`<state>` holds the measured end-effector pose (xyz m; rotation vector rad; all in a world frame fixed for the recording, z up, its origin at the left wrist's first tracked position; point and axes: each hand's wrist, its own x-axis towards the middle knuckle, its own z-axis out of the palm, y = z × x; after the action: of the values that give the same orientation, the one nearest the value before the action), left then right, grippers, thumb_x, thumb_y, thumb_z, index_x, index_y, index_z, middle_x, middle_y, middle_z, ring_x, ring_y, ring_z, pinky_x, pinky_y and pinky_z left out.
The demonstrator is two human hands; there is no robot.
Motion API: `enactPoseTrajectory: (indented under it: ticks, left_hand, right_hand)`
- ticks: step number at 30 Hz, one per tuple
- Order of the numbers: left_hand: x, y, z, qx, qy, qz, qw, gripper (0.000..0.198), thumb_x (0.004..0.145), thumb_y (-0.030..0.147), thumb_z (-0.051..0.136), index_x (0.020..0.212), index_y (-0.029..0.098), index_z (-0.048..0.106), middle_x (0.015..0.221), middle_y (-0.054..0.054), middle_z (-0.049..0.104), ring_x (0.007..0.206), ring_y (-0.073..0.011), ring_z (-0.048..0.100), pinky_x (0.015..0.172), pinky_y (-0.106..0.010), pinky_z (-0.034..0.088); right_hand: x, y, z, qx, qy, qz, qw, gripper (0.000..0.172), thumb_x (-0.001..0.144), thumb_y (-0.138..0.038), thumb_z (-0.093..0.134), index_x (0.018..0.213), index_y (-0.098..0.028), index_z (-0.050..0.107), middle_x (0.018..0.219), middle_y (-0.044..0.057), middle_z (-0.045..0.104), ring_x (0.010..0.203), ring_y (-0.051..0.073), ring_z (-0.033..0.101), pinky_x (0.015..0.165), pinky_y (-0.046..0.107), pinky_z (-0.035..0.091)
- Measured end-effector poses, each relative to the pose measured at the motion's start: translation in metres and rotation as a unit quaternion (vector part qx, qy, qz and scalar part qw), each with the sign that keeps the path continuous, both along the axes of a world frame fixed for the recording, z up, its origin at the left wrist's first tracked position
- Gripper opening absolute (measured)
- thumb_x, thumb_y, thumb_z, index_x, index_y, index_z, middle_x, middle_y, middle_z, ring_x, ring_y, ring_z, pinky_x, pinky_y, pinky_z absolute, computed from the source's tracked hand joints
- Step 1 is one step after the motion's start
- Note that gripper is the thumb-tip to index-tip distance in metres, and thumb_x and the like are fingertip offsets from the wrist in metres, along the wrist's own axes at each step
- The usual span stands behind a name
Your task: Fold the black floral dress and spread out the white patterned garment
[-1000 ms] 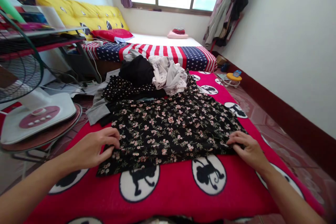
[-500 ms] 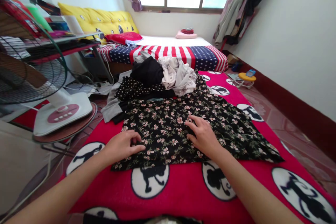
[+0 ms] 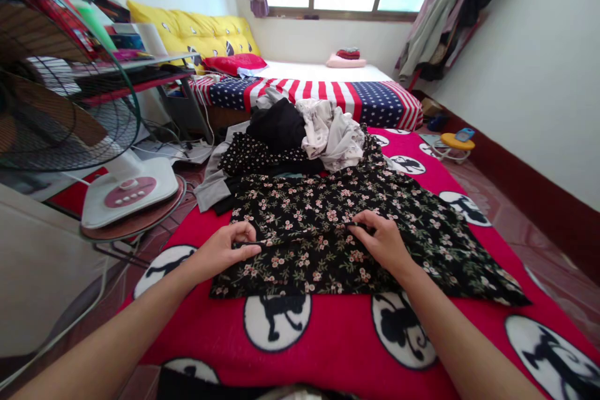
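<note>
Head view: our left hand (image 3: 227, 250) at nine o'clock and right hand (image 3: 383, 242) mid-cloth pinch the floral cloth (image 3: 304, 269), central on the blanket (image 3: 337, 334); spreading looks mostly done, folds unmade, the heap (image 3: 281, 128) at twelve still jumbled.

The floral garment (image 3: 309, 256) is black, printed with pink blossoms and green leaves; the blanket (image 3: 337, 337) is crimson, its white circles bearing black monkeys. The bedspread (image 3: 323, 92) mixes red-and-white stripes with white stars on navy. The long cushion (image 3: 187, 28) is yellow, the pillow (image 3: 234, 64) red.
</note>
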<state>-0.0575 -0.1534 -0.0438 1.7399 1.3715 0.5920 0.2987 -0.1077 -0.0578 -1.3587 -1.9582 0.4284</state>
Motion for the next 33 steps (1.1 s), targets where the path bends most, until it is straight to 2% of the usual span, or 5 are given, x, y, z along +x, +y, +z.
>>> enactPoseTrajectory:
  ticks: [6, 13, 21, 26, 33]
  left_hand:
    - [-0.014, 0.012, -0.013, 0.064, 0.091, 0.069, 0.991, 0.037, 0.071, 0.043, 0.067, 0.099, 0.020, 0.061, 0.093, -0.005, 0.068, 0.078, -0.0212, 0.062, 0.069, -0.032, 0.050]
    - [0.002, -0.007, 0.000, 0.254, 0.225, 0.079, 0.937, 0.027, 0.080, 0.034, 0.057, 0.105, 0.024, 0.064, 0.109, -0.007, 0.061, 0.103, -0.0262, 0.059, 0.092, -0.039, 0.046]
    - [0.068, -0.006, -0.028, 0.292, 0.082, -0.149, 0.941, 0.029, 0.093, 0.032, 0.046, 0.116, 0.033, 0.064, 0.127, 0.000, 0.062, 0.113, -0.0186, 0.060, 0.098, -0.027, 0.048]
    - [0.101, 0.006, -0.044, 0.331, 0.151, -0.209, 0.908, 0.045, 0.093, 0.036, 0.046, 0.138, 0.033, 0.047, 0.145, 0.000, 0.047, 0.128, -0.0214, 0.050, 0.107, -0.035, 0.042]
    - [0.100, -0.003, -0.061, 0.404, 0.261, -0.229, 0.846, 0.064, 0.090, 0.047, 0.050, 0.148, 0.035, 0.027, 0.156, -0.001, 0.026, 0.139, -0.0274, 0.034, 0.115, -0.048, 0.026]
  right_hand:
    - [-0.012, 0.003, -0.004, 0.110, -0.057, -0.038, 0.992, 0.023, 0.080, -0.021, 0.060, 0.103, -0.021, 0.062, 0.107, 0.009, 0.065, 0.100, 0.028, 0.059, 0.089, 0.043, 0.044]
    - [-0.039, -0.055, -0.004, 0.043, -0.067, 0.117, 0.990, 0.011, 0.084, -0.028, 0.063, 0.094, -0.023, 0.064, 0.101, 0.006, 0.062, 0.093, 0.022, 0.056, 0.084, 0.038, 0.045]
    - [-0.049, -0.076, -0.010, 0.006, -0.023, 0.199, 0.980, 0.015, 0.085, -0.032, 0.063, 0.097, -0.023, 0.064, 0.104, 0.003, 0.064, 0.096, 0.016, 0.058, 0.086, 0.029, 0.045]
    - [-0.008, -0.067, -0.002, 0.053, 0.001, 0.036, 0.998, 0.022, 0.085, -0.019, 0.058, 0.107, -0.023, 0.063, 0.118, 0.006, 0.062, 0.112, 0.019, 0.055, 0.099, 0.035, 0.041]
    - [0.136, -0.065, -0.012, 0.097, -0.045, -0.245, 0.964, 0.030, 0.080, -0.009, 0.044, 0.098, -0.019, 0.066, 0.112, 0.009, 0.063, 0.110, 0.022, 0.055, 0.101, 0.042, 0.040]
